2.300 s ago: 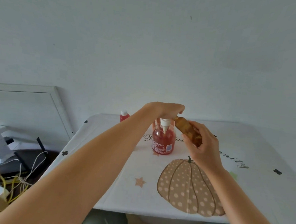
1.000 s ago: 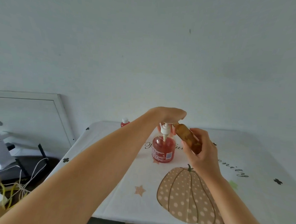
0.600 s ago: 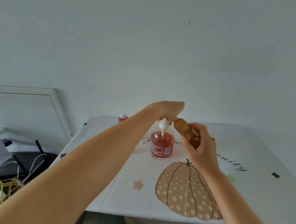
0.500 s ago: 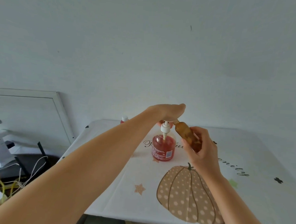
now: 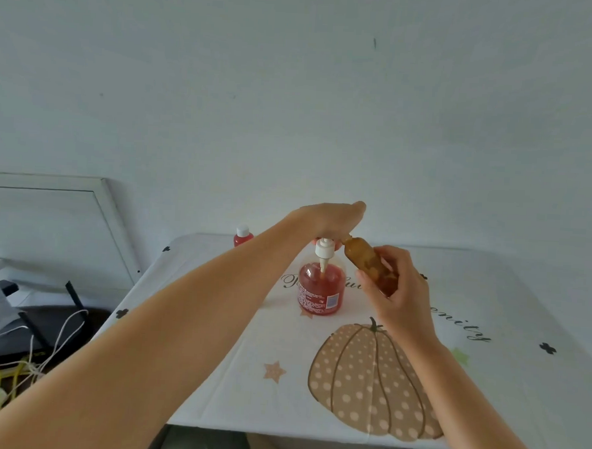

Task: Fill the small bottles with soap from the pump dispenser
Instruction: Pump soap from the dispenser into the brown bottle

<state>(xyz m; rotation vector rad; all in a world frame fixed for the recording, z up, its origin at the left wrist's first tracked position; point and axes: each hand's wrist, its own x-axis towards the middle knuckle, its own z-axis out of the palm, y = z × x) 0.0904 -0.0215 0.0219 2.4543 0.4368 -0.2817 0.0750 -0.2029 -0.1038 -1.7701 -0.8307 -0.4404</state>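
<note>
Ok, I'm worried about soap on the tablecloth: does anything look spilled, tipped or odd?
Nothing stands out. The pump dispenser stands upright under the left hand. The right hand holds the amber bottle tilted, mouth toward the pump, apparently on purpose. No soap shows on the tablecloth; the red bottle at the far edge stands capped.

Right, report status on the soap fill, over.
Left grip on top of the pump dispenser. Right grip holds amber bottle tilted, mouth at the dispenser's top. Nothing in the way; red bottle capped at the back.
</note>
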